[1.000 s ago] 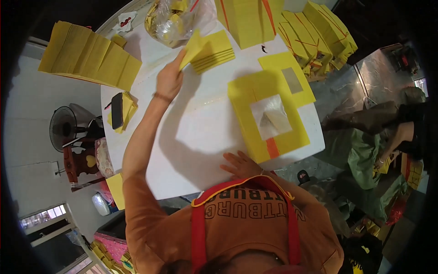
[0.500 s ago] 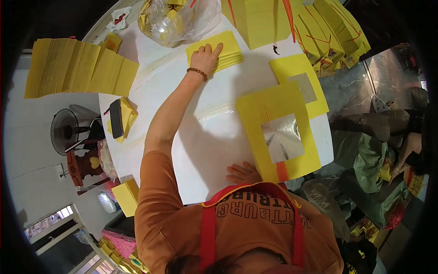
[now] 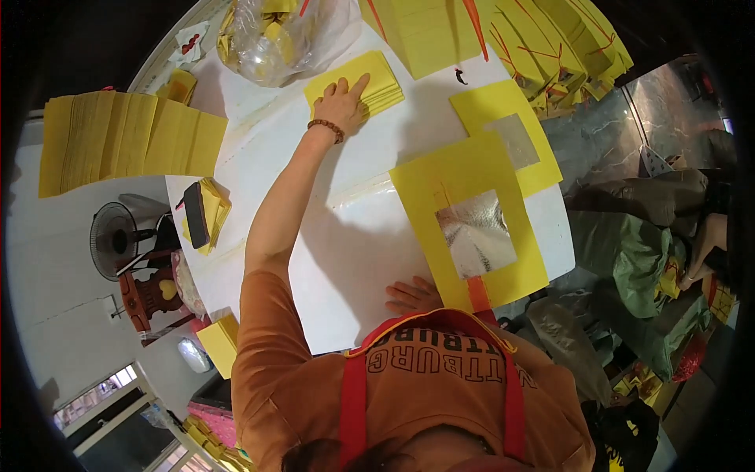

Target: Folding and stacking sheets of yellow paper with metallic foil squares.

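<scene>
My left arm reaches to the far side of the white table [image 3: 346, 275], where my left hand [image 3: 340, 104] rests with spread fingers on a small pile of folded yellow paper [image 3: 381, 75]. A beaded bracelet is on that wrist. Near the front edge my right hand [image 3: 413, 296] lies flat on the table, fingers apart, partly hidden by a stack of yellow paper sheets [image 3: 417, 185]. The top sheet carries a silver foil square [image 3: 476, 236] and an orange mark below it. Under its far right side lies another yellow sheet [image 3: 543, 169] with a foil square.
Upright yellow paper bundles [image 3: 134, 134] stand at the left, with more tied in red [image 3: 566, 47] at the far right. A clear plastic bag [image 3: 271, 47] sits at the back. A dark phone [image 3: 195, 215] lies on yellow paper. Another person's hand [image 3: 696, 271] shows at the right.
The table and the things on it appear shifted a little to the left in the view. My left hand's fingers are spread wider on the folded paper; my right hand stays put.
</scene>
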`<state>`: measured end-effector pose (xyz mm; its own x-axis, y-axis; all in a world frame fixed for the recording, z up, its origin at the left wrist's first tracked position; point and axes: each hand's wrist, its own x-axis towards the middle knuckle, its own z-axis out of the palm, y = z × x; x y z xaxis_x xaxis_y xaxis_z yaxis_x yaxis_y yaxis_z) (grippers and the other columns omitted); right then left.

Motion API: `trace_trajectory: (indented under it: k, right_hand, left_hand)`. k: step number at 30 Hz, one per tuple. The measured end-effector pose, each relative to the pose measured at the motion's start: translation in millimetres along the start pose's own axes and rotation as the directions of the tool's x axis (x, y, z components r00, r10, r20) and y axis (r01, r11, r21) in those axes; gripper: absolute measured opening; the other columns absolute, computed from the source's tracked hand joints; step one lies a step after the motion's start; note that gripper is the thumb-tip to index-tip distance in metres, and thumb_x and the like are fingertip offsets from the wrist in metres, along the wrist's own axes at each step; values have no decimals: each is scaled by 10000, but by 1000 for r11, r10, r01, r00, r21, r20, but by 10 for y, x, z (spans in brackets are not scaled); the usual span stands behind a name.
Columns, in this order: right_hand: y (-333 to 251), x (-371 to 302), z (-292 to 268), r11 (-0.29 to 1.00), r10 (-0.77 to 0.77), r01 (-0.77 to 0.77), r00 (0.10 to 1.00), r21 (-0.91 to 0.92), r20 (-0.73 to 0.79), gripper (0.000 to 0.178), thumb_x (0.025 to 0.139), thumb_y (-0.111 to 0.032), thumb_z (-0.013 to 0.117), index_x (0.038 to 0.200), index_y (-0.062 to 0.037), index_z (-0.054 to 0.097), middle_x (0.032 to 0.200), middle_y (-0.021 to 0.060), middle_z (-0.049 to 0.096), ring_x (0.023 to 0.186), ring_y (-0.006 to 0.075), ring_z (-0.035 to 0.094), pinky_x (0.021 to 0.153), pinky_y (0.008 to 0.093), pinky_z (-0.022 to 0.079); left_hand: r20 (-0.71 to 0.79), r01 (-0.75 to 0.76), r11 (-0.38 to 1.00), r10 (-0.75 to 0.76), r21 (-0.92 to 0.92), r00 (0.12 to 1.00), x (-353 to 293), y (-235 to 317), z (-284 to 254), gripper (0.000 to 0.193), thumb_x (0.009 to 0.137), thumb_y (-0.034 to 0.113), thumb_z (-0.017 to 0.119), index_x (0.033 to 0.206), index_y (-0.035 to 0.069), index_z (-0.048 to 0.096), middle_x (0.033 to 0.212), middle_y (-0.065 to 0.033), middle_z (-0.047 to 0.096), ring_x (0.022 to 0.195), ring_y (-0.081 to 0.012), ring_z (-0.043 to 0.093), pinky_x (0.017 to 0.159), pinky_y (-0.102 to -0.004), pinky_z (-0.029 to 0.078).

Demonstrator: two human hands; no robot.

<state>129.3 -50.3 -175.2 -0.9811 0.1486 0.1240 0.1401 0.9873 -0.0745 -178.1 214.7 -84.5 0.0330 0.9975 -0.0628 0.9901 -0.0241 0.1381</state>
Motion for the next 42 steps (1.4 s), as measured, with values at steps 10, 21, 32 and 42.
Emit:
trace_trajectory:
  k: [10, 21, 32, 42]
  right_hand:
    - [-11, -11, -134, 913, 71, -73, 997, 401, 20, 552, 858, -474, 339, 1337, -199, 348, 1439, 50, 245, 1324, 177, 235, 1086, 429, 61]
    - [12, -8, -111, 924, 43, -52, 999, 379, 33, 524, 868, -451, 337, 1319, -188, 383, 1432, 59, 259, 1332, 175, 211, 1086, 434, 41]
    - [5, -353, -92, 939, -121, 118, 993, 324, -11, 502, 932, -355, 322, 1380, -141, 242, 1431, 103, 220, 1291, 166, 263, 1063, 369, 203]
    - [1871, -1232, -2629, -119, 600, -614, 582, 780, 549, 265, 877, -165, 513, 1054, 27, 563, 995, 66, 605, 898, 147, 563, 830, 279, 442]
  left_hand:
    - [-341, -129, 988, 152, 89, 928, 56, -44, -48, 572, 736, 19, 493, 1292, 86, 378, 1148, -232, 505, 980, -375, 522, 827, -405, 444]
    - [-189, -21, 1000, 24, 19, 982, 70, -106, 166, 487, 824, 394, 438, 1249, 157, 464, 1239, -86, 475, 1113, -288, 434, 835, -454, 398]
    - [-14, 304, 524, -517, -795, 856, 213, -728, 351, 263, 707, 253, 669, 944, 139, 681, 930, -39, 669, 834, -166, 615, 789, -333, 454]
    - [61, 329, 264, -691, -907, 721, 37, -494, 376, 695, 722, 364, 641, 1253, -4, 384, 1161, -221, 519, 1002, -308, 549, 850, -367, 447]
